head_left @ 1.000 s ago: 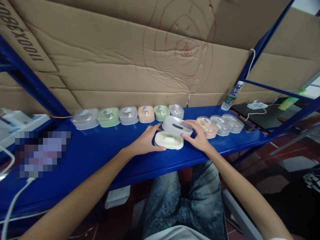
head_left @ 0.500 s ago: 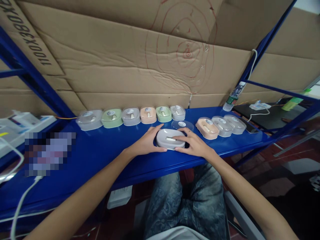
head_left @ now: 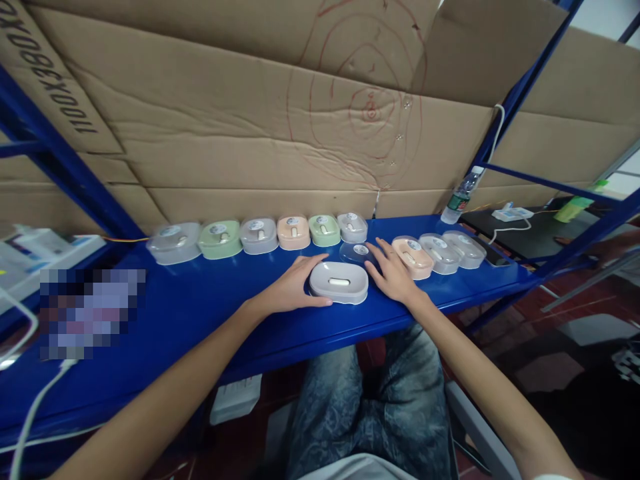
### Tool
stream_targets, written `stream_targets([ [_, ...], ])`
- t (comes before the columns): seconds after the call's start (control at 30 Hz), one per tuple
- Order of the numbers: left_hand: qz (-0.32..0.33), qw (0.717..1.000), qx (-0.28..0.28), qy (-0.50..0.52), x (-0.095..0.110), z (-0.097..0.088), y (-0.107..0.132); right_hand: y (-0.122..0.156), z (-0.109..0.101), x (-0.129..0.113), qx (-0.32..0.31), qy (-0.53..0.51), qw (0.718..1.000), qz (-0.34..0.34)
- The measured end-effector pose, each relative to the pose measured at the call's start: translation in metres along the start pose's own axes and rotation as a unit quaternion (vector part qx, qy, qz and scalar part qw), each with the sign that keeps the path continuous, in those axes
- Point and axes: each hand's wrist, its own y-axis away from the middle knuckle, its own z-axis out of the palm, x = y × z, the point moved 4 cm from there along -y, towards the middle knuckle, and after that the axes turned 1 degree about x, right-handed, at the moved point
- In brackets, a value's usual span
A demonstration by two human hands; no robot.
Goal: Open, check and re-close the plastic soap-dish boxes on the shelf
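A grey oval plastic box (head_left: 330,293), uncovered, rests on the blue tabletop with a small white oblong piece (head_left: 339,282) in its middle. My left hand (head_left: 295,287) grips the box's left end, thumb at the near side and fingers at the far side. Just right of the box, my right hand (head_left: 393,273) has its fingers spread and holds nothing up. Its fingertips reach the edge of a clear oval lid (head_left: 353,253) with a round sticker, lying behind the box. Whether they touch the lid I cannot tell.
Several lidded boxes in grey, green (head_left: 220,241) and peach stand in a row along the cardboard wall (head_left: 225,147). Three more, one peach (head_left: 413,260), stand at the right. A water bottle (head_left: 461,197) stands behind them. A cabled, blurred-out device (head_left: 95,310) lies at the left.
My right hand has let go of the grey box and the white piece, moving right and back to the clear lid. My left hand stays on the box.
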Motion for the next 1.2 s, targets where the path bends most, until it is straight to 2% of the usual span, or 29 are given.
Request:
stream_targets([
  [0.1,-0.004,1.000,-0.006,0.003,0.002,-0.001,0.001,-0.002,0.012,0.009,-0.039,0.021,0.999,0.003],
  [0.3,-0.004,1.000,-0.008,0.022,0.004,-0.002,0.002,-0.001,0.007,0.009,-0.021,-0.051,0.998,0.019],
  [0.47,-0.018,0.999,-0.008,0.030,0.000,-0.001,0.000,-0.001,-0.014,-0.001,0.069,-0.150,0.986,0.026],
  [0.53,-0.029,0.999,-0.008,0.036,-0.002,0.001,-0.001,0.000,-0.020,-0.013,0.078,-0.190,0.979,0.004],
  [0.63,-0.027,0.998,-0.005,0.054,-0.004,0.002,-0.002,0.002,-0.018,-0.037,0.033,-0.210,0.976,-0.046],
  [0.8,-0.037,0.997,-0.008,0.063,-0.010,0.006,-0.004,0.006,-0.007,-0.066,-0.033,-0.154,0.982,-0.107],
  [1.03,-0.021,0.998,-0.003,0.052,-0.013,0.006,-0.005,0.008,-0.005,-0.069,-0.060,-0.113,0.982,-0.141],
  [1.2,-0.003,0.999,-0.001,0.040,-0.009,0.005,-0.005,0.010,-0.005,-0.069,-0.070,-0.122,0.980,-0.143],
])
